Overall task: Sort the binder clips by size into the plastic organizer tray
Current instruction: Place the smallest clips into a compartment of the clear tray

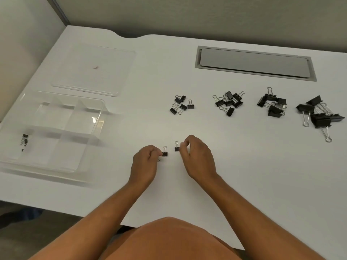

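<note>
Now: left hand (145, 162) pinching tiny binder clip (164, 152) at desk (225, 166) centre; right hand (197, 156) pinching second tiny clip (176, 146) just beside. Organizer tray (88, 145) at left, few small clips (24, 141) in near-left compartment. Grip black bodies, not wire loops. Carry both across, release low into same compartment. Leave larger piles (270, 104) undisturbed.

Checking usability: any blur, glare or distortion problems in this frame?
Head view: the organizer tray is smeared by motion blur, with a glare spot on its far wall; wide-angle bending curves the desk edges; lighting is soft and even; the clip piles and both hands stay fairly sharp.
</note>
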`<state>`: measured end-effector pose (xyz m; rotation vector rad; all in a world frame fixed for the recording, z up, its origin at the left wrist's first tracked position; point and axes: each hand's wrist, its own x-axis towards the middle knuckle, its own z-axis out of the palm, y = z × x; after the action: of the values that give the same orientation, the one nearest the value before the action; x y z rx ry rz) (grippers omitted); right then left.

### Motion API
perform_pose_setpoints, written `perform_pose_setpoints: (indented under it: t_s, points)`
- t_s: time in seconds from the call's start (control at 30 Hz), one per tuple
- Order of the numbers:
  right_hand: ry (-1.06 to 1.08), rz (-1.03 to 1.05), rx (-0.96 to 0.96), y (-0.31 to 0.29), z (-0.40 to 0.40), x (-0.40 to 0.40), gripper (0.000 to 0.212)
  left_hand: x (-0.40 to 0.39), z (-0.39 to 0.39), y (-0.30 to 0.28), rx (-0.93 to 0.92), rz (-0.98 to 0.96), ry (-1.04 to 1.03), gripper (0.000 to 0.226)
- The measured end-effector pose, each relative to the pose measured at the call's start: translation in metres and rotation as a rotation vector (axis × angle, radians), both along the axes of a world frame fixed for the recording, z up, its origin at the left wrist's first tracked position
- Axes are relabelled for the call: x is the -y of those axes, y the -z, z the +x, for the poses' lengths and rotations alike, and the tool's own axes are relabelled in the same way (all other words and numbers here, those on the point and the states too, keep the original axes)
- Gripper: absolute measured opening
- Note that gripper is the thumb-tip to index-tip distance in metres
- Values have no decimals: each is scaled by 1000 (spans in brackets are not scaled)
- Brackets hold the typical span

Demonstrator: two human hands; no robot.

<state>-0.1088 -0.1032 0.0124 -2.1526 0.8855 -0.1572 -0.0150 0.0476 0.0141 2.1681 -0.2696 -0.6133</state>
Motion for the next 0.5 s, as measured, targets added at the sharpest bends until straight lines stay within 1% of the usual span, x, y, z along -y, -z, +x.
perform_pose_setpoints:
  t_s: [0.07,0.13,0.23,0.3,0.33,0.37,0.4,0.47,0.5]
  points:
    - [-59,-97,-112,5,6,-5,32,2,0,-2,122,76,46,21]
    - [-82,-155,-152,14,6,-10,38,3,1,-2,205,107,85,10]
    - [-41,-203,-81,24,4,-16,30,2,3,0,284,168,157,14]
    - [-19,-218,-45,27,2,-19,26,-1,3,-2,311,136,166,5]
    - [-17,-237,-35,27,2,-21,24,-2,3,-3,297,94,150,4]
    - [-16,-264,-22,28,2,-23,23,-4,4,-3,236,31,109,6]
    - [-12,-284,-18,28,2,-24,22,-5,4,-3,119,-49,40,9]
    - [-8,-298,-32,28,3,-24,19,-6,6,-6,-213,-215,-141,18]
    - [-15,-302,-47,28,3,-24,17,-7,7,-6,-340,-249,-204,25]
